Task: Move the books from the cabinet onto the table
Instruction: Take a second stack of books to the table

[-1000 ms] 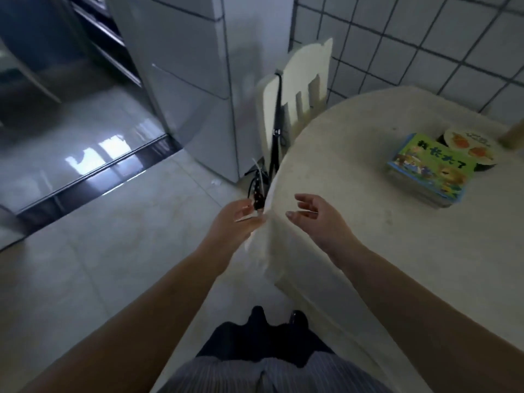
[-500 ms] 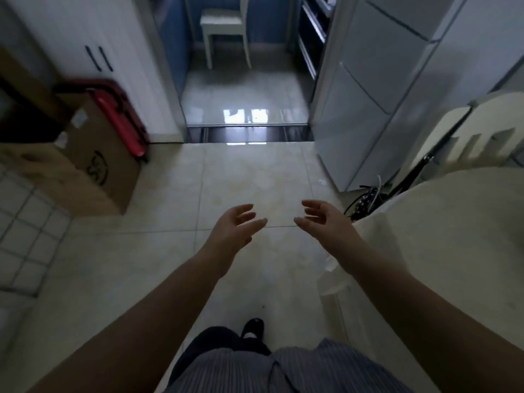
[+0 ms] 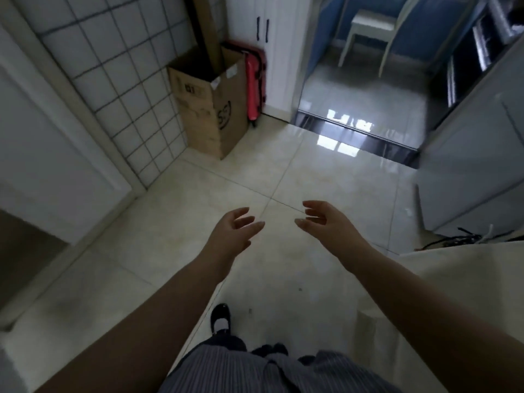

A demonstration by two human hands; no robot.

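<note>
My left hand [image 3: 234, 232] and my right hand [image 3: 326, 222] are stretched out side by side over the tiled floor, palms facing each other, fingers relaxed and holding nothing. Only a pale edge of the round table [image 3: 465, 268] shows at the lower right, beside my right forearm. No book is in view. A white cabinet with two dark handles [image 3: 262, 28] stands at the back, doors closed.
A tall cardboard box [image 3: 211, 109] stands against the tiled wall [image 3: 113, 80] with a red suitcase [image 3: 255, 86] behind it. A grey fridge [image 3: 467, 165] is at the right, dark cables [image 3: 453, 241] at its foot. A white chair [image 3: 374, 29] sits beyond the dark threshold [image 3: 354, 131].
The view has swung left, away from the table and its books, toward the wall, box and cabinet. Both hands stay empty and keep their spacing.
</note>
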